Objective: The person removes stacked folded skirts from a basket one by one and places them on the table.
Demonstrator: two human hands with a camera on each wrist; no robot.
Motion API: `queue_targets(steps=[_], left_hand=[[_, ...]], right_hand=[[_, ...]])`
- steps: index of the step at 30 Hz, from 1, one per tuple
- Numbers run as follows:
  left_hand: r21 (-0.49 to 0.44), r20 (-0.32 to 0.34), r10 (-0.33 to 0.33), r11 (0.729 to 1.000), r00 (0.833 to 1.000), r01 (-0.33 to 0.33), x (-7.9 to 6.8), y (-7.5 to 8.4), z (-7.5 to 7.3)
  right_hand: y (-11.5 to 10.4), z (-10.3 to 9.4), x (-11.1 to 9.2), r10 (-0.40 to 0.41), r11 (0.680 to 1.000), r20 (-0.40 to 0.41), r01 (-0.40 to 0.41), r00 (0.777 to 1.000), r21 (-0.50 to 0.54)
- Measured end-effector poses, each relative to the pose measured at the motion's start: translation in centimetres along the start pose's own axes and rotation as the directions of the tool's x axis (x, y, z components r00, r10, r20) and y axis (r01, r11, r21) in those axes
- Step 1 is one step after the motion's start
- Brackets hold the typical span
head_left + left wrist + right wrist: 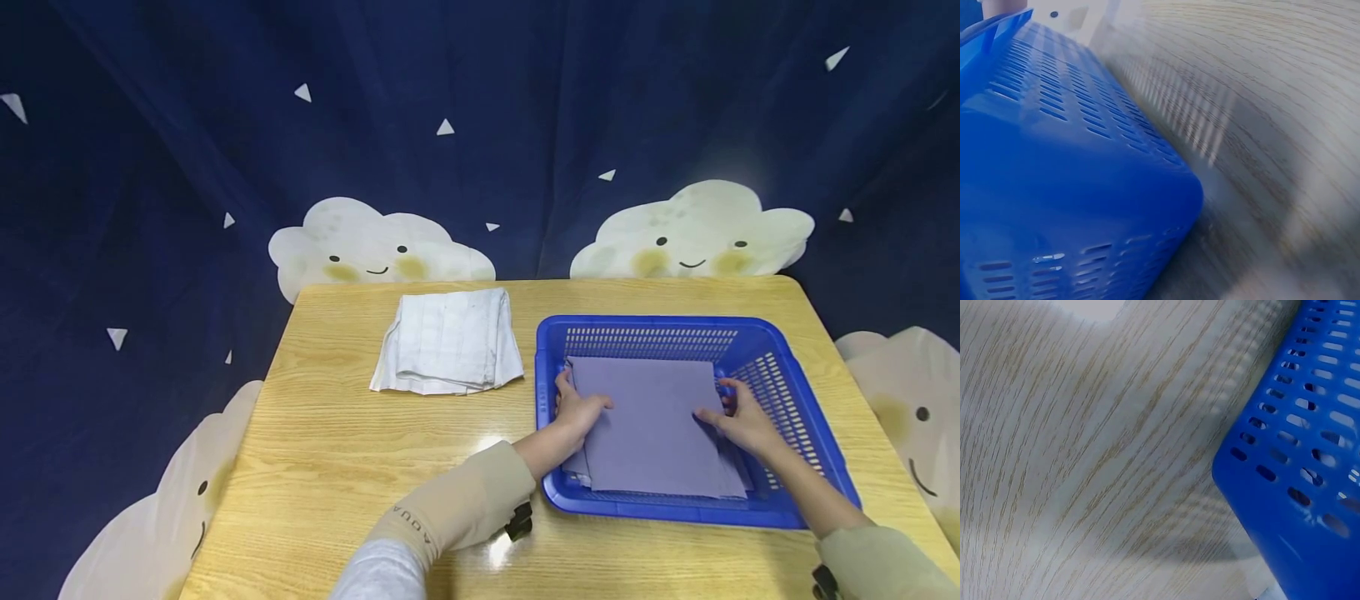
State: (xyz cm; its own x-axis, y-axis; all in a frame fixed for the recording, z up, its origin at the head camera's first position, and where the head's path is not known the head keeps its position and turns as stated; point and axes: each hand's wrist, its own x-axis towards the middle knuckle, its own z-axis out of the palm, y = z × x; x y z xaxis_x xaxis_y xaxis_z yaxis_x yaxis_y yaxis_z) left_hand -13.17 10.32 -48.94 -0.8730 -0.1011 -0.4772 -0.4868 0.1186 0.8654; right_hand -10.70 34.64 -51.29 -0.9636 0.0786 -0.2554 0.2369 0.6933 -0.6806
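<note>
A flat, folded purple-grey cloth (651, 433) lies inside a blue plastic basket (678, 515), with layered edges showing at its left and right sides. My left hand (576, 414) grips the left edge, thumb on top and fingers down over the side. At the opposite edge, my right hand (744, 423) pinches the cloth with its thumb on the upper face; some of its fingertips are hidden beside the cloth. Both wrist views show the basket's perforated outside (1085, 169) and neither shows the cloth clearly.
A folded white cloth (450, 342) lies on the wooden table (330, 442) left of the basket. The basket's raised rim surrounds both hands. Behind the table hangs a dark blue curtain (525, 100) with cloud faces.
</note>
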Motion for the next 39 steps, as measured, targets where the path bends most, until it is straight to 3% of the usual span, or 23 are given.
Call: queue_targets(steps=[4, 9, 16, 25, 33, 39], left_hand=[[0.02, -0.022, -0.006, 1.0, 1.0, 0.006, 0.06, -0.02, 0.24], [0.041, -0.003, -0.018, 0.999, 1.0, 0.018, 0.04, -0.11, 0.25], [0.003, 0.018, -0.042, 0.999, 0.999, 0.042, 0.08, 0.0, 0.25], [-0.093, 0.102, -0.147, 0.983, 0.984, 0.157, 0.13, 0.16, 0.3], [-0.104, 0.115, -0.15, 0.981, 0.982, 0.162, 0.21, 0.03, 0.44], [-0.094, 0.12, -0.113, 0.988, 0.986, 0.124, 0.3, -0.14, 0.5]], right_hand=[[0.1, 0.06, -0.02, 0.003, 1.0, -0.011, -0.004, 1.0, -0.03], [0.21, 0.28, -0.14, 0.009, 0.999, -0.018, -0.009, 1.0, -0.051], [0.17, 0.23, -0.11, 0.012, 0.997, -0.005, -0.012, 1.0, -0.081], [0.24, 0.33, 0.26, 0.056, 0.998, 0.007, -0.056, 0.998, -0.041], [-0.09, 0.15, 0.47, 0.116, 0.983, 0.21, -0.143, 0.971, 0.114], [-0.02, 0.15, 0.39, 0.101, 0.974, 0.24, -0.145, 0.966, 0.174]])
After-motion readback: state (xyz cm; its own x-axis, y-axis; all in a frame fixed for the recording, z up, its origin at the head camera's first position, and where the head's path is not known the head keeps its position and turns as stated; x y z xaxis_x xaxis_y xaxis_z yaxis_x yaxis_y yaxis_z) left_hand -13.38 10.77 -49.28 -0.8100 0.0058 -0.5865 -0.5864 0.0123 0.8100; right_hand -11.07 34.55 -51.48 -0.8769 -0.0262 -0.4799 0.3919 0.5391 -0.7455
